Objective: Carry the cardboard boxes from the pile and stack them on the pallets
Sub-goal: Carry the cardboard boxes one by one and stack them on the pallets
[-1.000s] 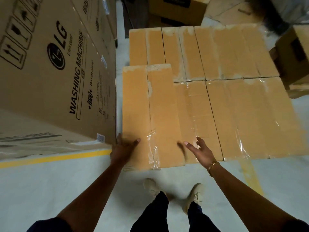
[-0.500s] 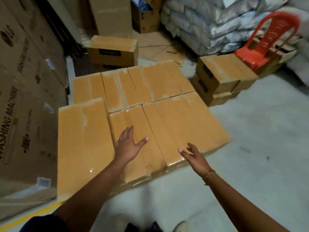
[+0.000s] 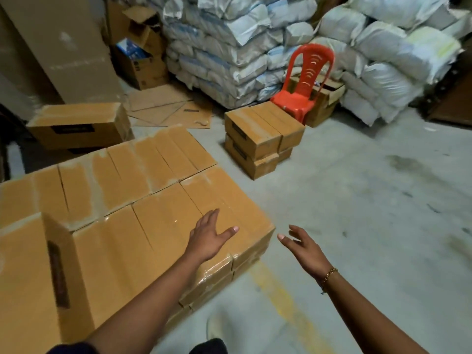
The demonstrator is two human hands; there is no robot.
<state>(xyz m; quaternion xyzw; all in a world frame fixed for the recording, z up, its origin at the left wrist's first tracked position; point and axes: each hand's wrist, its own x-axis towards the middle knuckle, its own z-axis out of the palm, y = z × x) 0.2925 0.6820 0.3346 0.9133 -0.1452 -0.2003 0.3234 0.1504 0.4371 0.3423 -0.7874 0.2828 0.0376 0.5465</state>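
Observation:
A flat layer of tan cardboard boxes (image 3: pixel 163 198) fills the left half of the view, with one box (image 3: pixel 28 282) standing a level higher at the near left. My left hand (image 3: pixel 209 236) is open with spread fingers over the near right corner of that layer, holding nothing. My right hand (image 3: pixel 301 245) hangs open in the air just right of that corner, above the floor. A short pile of the same boxes (image 3: pixel 258 139) stands two high on the floor farther back. One more box (image 3: pixel 76 123) sits behind the layer at the left.
A red plastic chair (image 3: pixel 304 83) stands behind the short pile. White sacks (image 3: pixel 229 47) are stacked along the back and right. Flattened cardboard (image 3: pixel 166 108) lies on the floor. A tall carton (image 3: pixel 58 44) leans at back left. Grey concrete floor (image 3: pixel 370 213) spreads to the right.
The view has swung right, away from the large washing machine carton. Both hands left the higher near-left box and moved right to the layer's right corner.

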